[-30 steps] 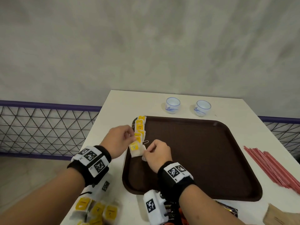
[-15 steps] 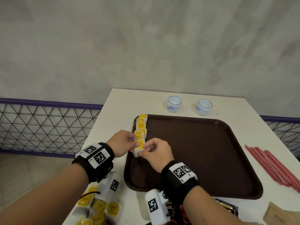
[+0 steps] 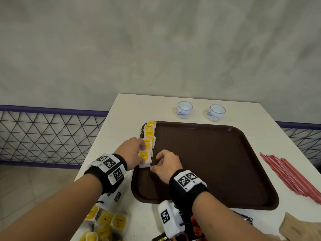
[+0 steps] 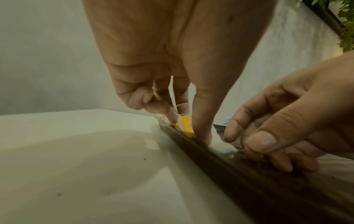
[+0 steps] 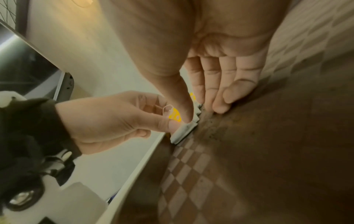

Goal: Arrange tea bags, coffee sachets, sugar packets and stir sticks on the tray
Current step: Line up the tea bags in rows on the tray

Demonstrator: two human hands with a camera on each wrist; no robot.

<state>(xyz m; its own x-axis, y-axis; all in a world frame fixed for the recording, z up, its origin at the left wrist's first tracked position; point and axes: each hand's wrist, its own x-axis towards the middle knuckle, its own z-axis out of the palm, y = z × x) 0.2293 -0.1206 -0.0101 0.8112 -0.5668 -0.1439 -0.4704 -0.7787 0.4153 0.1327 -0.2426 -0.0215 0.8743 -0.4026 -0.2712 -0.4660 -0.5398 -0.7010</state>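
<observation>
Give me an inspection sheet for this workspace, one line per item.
Surface: white table, brown tray on it.
Job's things: row of tea bags along the tray's left edge; loose tea bags at the near left; red stir sticks right of the tray.
Clutter: two cups behind the tray; brown paper near right.
Grips: left hand pinches the nearest tea bag; right hand has fingertips by it on the tray.
Cables: nothing seen.
Surroundings: grey wall, mesh railing.
</observation>
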